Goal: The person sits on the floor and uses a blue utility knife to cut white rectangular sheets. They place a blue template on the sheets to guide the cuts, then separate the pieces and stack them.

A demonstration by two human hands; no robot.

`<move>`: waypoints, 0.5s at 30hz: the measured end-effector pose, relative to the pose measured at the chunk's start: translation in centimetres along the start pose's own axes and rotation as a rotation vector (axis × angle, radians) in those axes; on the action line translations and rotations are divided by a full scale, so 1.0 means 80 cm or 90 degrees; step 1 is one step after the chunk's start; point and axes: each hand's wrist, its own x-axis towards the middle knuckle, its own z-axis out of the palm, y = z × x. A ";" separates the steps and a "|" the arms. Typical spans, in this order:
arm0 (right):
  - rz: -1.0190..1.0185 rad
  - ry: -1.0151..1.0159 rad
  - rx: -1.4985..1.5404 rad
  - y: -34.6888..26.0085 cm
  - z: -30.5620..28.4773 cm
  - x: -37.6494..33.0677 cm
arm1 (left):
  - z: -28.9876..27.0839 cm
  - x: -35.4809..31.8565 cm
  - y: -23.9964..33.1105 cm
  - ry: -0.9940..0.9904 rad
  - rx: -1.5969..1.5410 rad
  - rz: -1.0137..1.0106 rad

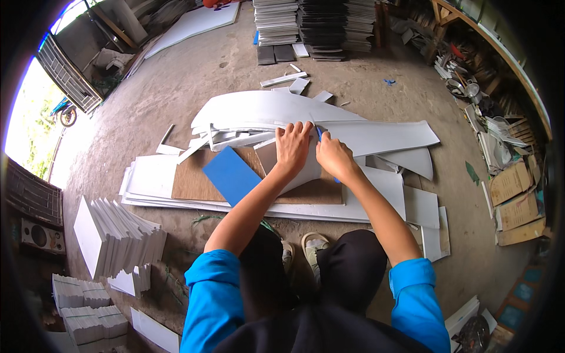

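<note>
My right hand [335, 155] is closed around a cutter knife [319, 133] with a blue handle, its thin blade pointing away from me. Close beside it, my left hand [292, 145] grips a bent white foam sheet [306, 172], fingers folded over its far edge. That sheet stands partly raised above a brown board [191, 176]. A blue rectangular sheet [231, 175] lies on the board, next to my left forearm. Beyond my hands, a large curved white sheet [247, 109] and a long white strip [388, 134] rest on the pile.
Loose offcuts [299, 86] lie on the concrete floor beyond the pile. Stacks of white pieces [115, 241] stand at the left, with tall black and white stacks [321, 26] at the far side. Flattened cardboard [511, 182] and clutter line the right wall.
</note>
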 end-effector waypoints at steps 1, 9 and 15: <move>0.006 -0.009 0.008 -0.001 -0.001 -0.005 | 0.000 -0.001 -0.001 0.000 0.008 0.000; 0.042 -0.074 0.049 -0.005 -0.016 -0.019 | 0.001 0.002 0.001 -0.031 0.004 -0.016; 0.043 -0.062 0.062 0.007 -0.005 -0.003 | -0.001 0.000 0.011 -0.026 0.027 0.005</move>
